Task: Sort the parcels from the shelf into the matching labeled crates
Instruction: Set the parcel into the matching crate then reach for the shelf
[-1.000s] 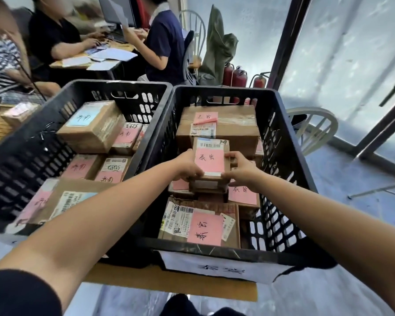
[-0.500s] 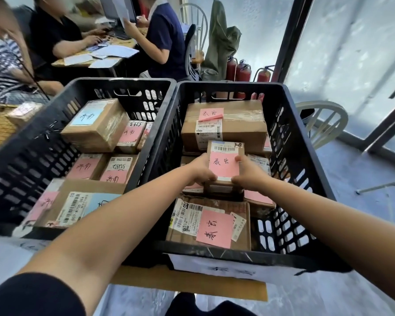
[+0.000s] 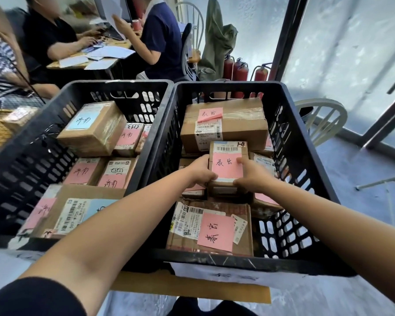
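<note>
A small cardboard parcel [image 3: 228, 164] with a pink handwritten note lies on other boxes in the middle of the right black crate [image 3: 306, 160]. My left hand [image 3: 200, 171] grips its left edge and my right hand [image 3: 249, 173] grips its right edge. Behind it lies a large taped parcel [image 3: 235, 124] with a pink note. In front lies a flat parcel [image 3: 211, 226] with a pink note. The left black crate [image 3: 32, 142] holds several parcels with pink and blue notes.
White paper labels [image 3: 226, 275] hang on the crates' front walls. The crates rest on a brown board [image 3: 192, 289]. People sit at a desk [image 3: 94, 58] at the back left. Fire extinguishers [image 3: 240, 74] and a white chair [image 3: 322, 119] stand behind the right crate.
Both hands have carried the small parcel a little farther into the right crate and lower onto the boxes. The view has shifted slightly closer.
</note>
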Demonstrator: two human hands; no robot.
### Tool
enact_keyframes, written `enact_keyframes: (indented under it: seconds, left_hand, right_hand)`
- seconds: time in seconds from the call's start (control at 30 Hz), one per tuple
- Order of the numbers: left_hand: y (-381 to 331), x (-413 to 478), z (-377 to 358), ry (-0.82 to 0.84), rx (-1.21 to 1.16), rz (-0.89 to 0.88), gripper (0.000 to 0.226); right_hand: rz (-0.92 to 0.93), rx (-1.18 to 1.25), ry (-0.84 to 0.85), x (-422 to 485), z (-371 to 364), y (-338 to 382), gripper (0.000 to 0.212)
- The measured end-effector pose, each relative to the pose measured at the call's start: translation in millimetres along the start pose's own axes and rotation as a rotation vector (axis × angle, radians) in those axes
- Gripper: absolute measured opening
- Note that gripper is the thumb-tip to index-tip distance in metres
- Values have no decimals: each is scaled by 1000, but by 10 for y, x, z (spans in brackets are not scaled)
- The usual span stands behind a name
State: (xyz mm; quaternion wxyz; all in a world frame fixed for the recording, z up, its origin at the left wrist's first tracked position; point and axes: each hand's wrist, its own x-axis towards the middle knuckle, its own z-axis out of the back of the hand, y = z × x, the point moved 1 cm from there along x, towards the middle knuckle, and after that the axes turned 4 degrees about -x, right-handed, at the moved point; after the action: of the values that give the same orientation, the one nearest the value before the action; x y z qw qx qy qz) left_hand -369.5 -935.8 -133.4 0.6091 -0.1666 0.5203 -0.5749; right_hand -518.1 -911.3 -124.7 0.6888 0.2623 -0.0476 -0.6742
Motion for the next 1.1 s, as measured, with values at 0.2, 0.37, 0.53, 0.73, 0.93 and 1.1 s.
enact_keyframes:
  seconds: [0.2, 0.37, 0.53, 0.73, 0.93, 1.1]
  left_hand:
    - [176, 103, -73, -44, 253, 19, 53]
    - [216, 169, -88, -72, 357, 9, 57]
    - [274, 214, -95, -73, 436, -24, 64]
    - [291, 208, -98, -88, 513, -56, 62]
    - [273, 108, -113, -68, 630, -46, 65]
    - [234, -3, -138, -24, 714, -10, 73]
  right_hand:
    - [16, -71, 67, 79, -202, -61, 71]
    - [4, -135, 104, 146, -287, -113, 71]
    - [-51, -264, -24, 109, -279, -132, 65]
    - [-68, -88, 5, 120, -351, -207, 82]
    - [-30, -126, 35, 125, -363, -213, 88]
    - [-17, -217, 130, 101, -365, -191, 80]
